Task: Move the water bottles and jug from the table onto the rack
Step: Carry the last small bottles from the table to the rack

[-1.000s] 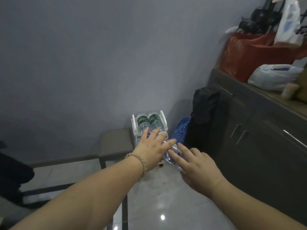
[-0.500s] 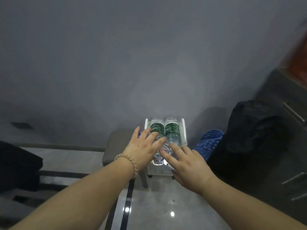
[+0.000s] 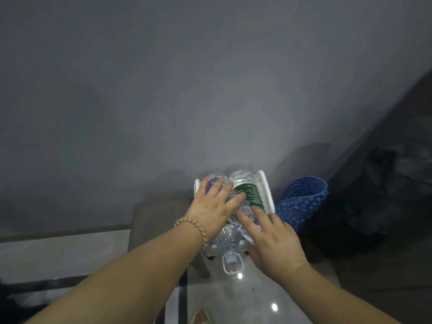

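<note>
Compared with half a second ago, the white rack (image 3: 266, 195) is seen larger and from more directly above, and the black bag at the right has slid mostly out of frame. The left hand (image 3: 211, 210) has been moved further over the bottles, so the left bottle's green label is now covered. The right hand (image 3: 272, 239) has been kept at the rack's near right corner.

The left hand is laid flat with fingers spread wide across the left water bottle (image 3: 214, 183) — no closed grasp is seen. A beaded bracelet (image 3: 192, 230) of pale round beads is worn at its wrist. The right hand is likewise flat and open, its fingers splayed on the crinkled clear plastic at the near end of the right water bottle (image 3: 247, 195).

Both bottles are lying side by side on the rack's top tier, their transparent ribbed bodies wrapped in dark green labels. More clear bottles (image 3: 224, 239) are seen on a lower tier — blurred, their number cannot be told. The rack is of white moulded plastic with raised side rails. Just beside it to the right a blue knobbly mat (image 3: 301, 202) is curled. The floor (image 3: 257, 300) is of glossy pale tile.
</note>
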Motion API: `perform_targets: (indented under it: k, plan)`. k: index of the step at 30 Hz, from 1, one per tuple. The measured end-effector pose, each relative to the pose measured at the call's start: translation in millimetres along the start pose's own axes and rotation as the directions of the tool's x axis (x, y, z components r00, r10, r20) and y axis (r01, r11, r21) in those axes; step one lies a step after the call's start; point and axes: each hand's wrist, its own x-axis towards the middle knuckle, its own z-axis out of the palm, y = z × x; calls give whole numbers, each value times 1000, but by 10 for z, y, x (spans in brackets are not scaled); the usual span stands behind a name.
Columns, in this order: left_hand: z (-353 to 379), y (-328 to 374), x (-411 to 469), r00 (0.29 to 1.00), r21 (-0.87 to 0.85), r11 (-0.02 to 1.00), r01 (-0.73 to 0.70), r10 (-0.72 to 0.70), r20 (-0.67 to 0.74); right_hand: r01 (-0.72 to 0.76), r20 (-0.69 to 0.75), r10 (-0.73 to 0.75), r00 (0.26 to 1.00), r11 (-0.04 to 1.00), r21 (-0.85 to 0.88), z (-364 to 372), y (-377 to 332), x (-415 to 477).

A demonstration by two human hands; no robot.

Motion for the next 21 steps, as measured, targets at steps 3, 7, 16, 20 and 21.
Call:
perform_targets:
  k: [3, 7, 16, 20, 21]
  plan:
    - [318, -54, 257, 988, -117, 982, 150, -152, -11, -176, 42, 173, 984, 981, 78, 259, 13, 281]
    - [908, 22, 396, 978, -161, 975, 151, -124, 169, -344, 117, 333, 936, 935, 91, 642, 102, 583]
    - [1638, 121, 874, 915, -271, 923, 273, -163, 368, -441, 121, 424, 898, 869, 226, 1376, 140, 1057]
    - [1809, 24, 839, 914, -346, 886, 309, -177, 364, -462, 126, 444, 887, 852, 248, 1574, 52, 1107]
    - [1834, 7, 819, 913, -372, 871, 321, -181, 366, -461, 124, 444, 887, 851, 251, 1602, 20, 1118]
